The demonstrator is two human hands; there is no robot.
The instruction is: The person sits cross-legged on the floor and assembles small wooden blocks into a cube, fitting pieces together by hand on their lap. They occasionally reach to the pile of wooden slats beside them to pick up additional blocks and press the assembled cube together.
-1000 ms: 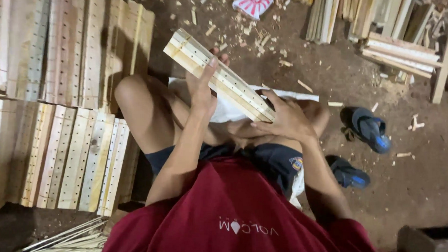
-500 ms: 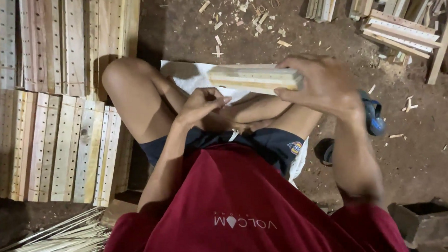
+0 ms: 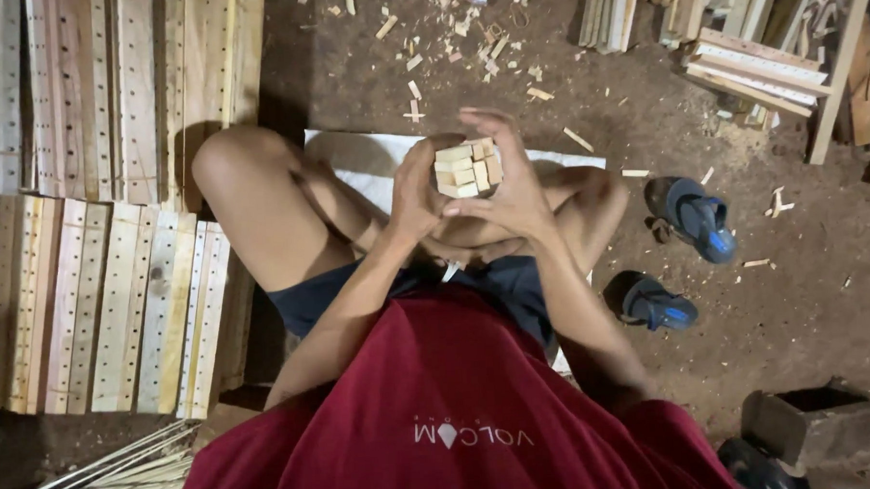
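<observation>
A bundle of pale wooden slats [image 3: 467, 167] stands on end in front of me, so I see the cut ends. Both hands wrap around it. My left hand [image 3: 416, 192] grips its left side and my right hand [image 3: 512, 179] closes over its right side and top. I sit cross-legged on a white cloth [image 3: 355, 160] spread on the dirt floor, wearing a red shirt and dark shorts. The lower part of the bundle is hidden behind my hands and knees.
Rows of pale wooden strips with holes [image 3: 99, 295] lie to my left. Wood chips [image 3: 466, 31] litter the ground ahead. More timber pieces [image 3: 747, 65] are stacked at the upper right. Two blue sandals [image 3: 694, 216] lie right of me. A dark box [image 3: 812, 419] sits at the lower right.
The bundle of slats went from lying tilted, then sideways in my right hand, to standing end-on between both hands. My left hand has come up onto it.
</observation>
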